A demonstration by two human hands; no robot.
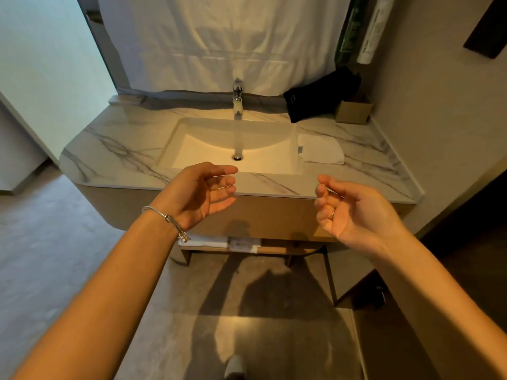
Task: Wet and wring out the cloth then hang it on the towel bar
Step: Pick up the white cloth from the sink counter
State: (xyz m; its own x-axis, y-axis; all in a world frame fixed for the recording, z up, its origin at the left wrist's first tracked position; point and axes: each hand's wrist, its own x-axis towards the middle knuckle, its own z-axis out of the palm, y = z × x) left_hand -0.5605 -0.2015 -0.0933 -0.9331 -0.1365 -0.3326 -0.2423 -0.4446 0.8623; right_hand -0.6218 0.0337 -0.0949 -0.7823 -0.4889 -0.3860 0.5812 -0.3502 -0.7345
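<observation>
Hands, left hand (204, 192) and right hand (348, 212), we hold empty near the tabletop (115, 149), fingers apart, presumably ready to reach the folded white cloth (321, 149) lying just right of the sink (175, 157).

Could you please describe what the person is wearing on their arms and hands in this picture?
Both forearms are bare, with no sleeves in view. The left hand has a thin silver bangle around its wrist, with small bead-like charms hanging from it. The right hand wears a slim ring on one finger. No gloves or watch show.
</observation>
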